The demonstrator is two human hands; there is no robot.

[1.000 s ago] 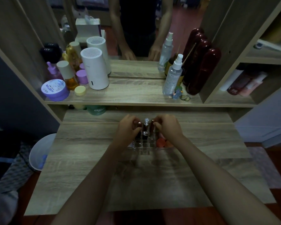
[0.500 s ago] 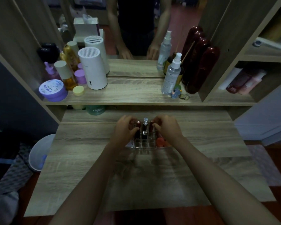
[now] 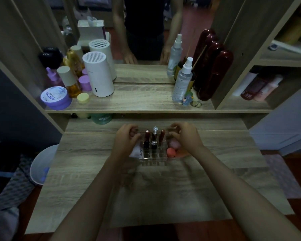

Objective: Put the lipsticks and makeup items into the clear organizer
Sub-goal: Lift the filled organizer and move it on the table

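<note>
Both grips closed on the clear organizer: left hand on its left end, right hand on its right end. Organizer sits mid-tabletop. Lipsticks upright in back slots, coral sponge in the right compartment.

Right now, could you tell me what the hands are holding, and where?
Both hands grip the clear organizer: left hand at its left end, right hand at its right end.
</note>
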